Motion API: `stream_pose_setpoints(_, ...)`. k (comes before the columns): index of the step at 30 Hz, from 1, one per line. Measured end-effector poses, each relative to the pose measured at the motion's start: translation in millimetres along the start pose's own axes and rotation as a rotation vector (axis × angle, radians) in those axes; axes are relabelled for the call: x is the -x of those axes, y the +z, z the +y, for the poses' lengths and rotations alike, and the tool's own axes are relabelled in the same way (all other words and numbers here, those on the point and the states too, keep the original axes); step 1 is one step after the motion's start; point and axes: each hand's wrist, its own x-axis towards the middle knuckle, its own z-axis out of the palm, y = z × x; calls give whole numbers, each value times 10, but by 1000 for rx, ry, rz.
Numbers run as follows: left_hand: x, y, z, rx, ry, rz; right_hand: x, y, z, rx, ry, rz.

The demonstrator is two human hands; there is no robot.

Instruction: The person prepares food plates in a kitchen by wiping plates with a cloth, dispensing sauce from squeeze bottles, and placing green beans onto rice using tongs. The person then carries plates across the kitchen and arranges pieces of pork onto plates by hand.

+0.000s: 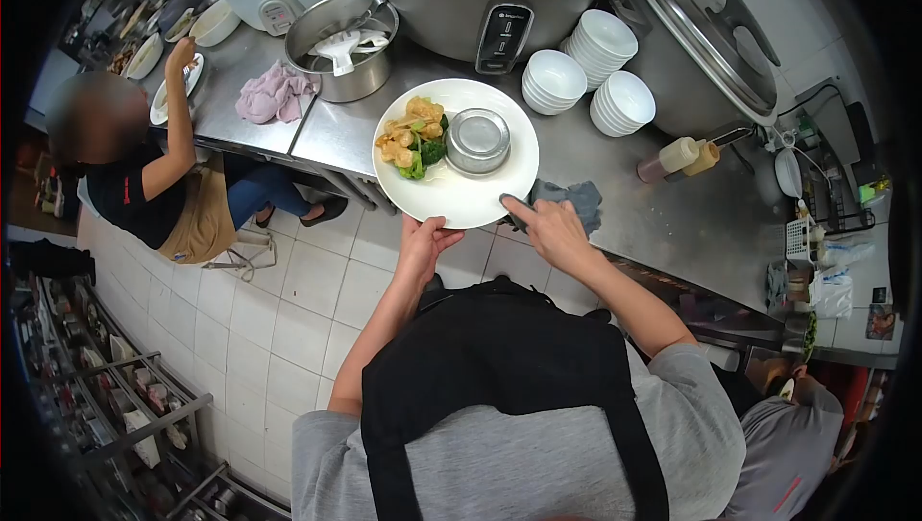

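My left hand (427, 247) grips a white oval plate (471, 204) from below at its near edge, thumb against the rim. Fried golden pieces (411, 130) and green broccoli (432, 150) lie on the plate's left part. Beside them sits a round metal bowl (478, 141), apparently upside down. At the plate's near right rim, my right hand (555, 231) holds a dark grey cloth (576, 202), with the index finger pressing part of it against the rim. How the other fingers hold the cloth is partly hidden.
Beyond the plate are a large rice cooker (451, 7), a metal pot (360, 79) with utensils, stacked white bowls (554, 79) and sauce bottles (669, 160). A pink cloth (274, 94) lies on the steel counter (331, 137). A seated co-worker (163, 166) is at left; another person (788, 444) stands behind right.
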Motion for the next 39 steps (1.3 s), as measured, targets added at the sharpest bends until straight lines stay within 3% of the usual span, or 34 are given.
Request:
stream_pose_setpoints(2, -51, -126, 39, -33, -15, -66, -107, 69, 178, 129, -17, 26)
stream_pose_setpoints(6, -261, -493, 396, -176, -149, -197, -605, -36, 612, 147, -74, 71)
stream_pose_setpoints(9, -435, -675, 638, -253, -121, -195, -808, 29, 780, 88, -132, 216)
stream_pose_setpoints(11, -360, -664, 597, -255, -21, -155, -806, 253, 792, -138, -279, 283)
stream_pose_setpoints(13, -123, -476, 459, -190, 157, 143, -570, 185, 439, -135, -209, 158)
stream_pose_setpoints(15, 86, -304, 284, -214, 13, 83, -422, 86, 74, -153, -204, 53)
stream_pose_setpoints(18, 70, -235, 70, -167, 70, 124, -454, 93, 40, -53, -204, -19)
stream_pose_setpoints(22, -87, -424, 270, -164, 27, 38, -865, 6, 458, 68, -188, -21)
stream_pose_setpoints(27, -267, -655, 610, -273, -45, -92, -1337, 0, 798, 94, -347, 144)
stream_pose_setpoints(29, -236, -601, 542, -254, 55, -32, -1230, 88, 725, 51, -301, 163)
stream_pose_setpoints(31, -32, -428, 444, -209, 191, 191, -995, 182, 590, -117, -271, 214)
stream_pose_setpoints(34, 188, -194, 135, -146, 98, 148, -668, 140, 260, -244, -323, 158)
stream_pose_setpoints(37, 118, -266, 54, -91, 96, 155, -643, 178, 298, -246, -331, 272)
stream_pose_setpoints(39, 54, -376, 116, -67, 89, 152, -704, 165, 446, -245, -261, 199)
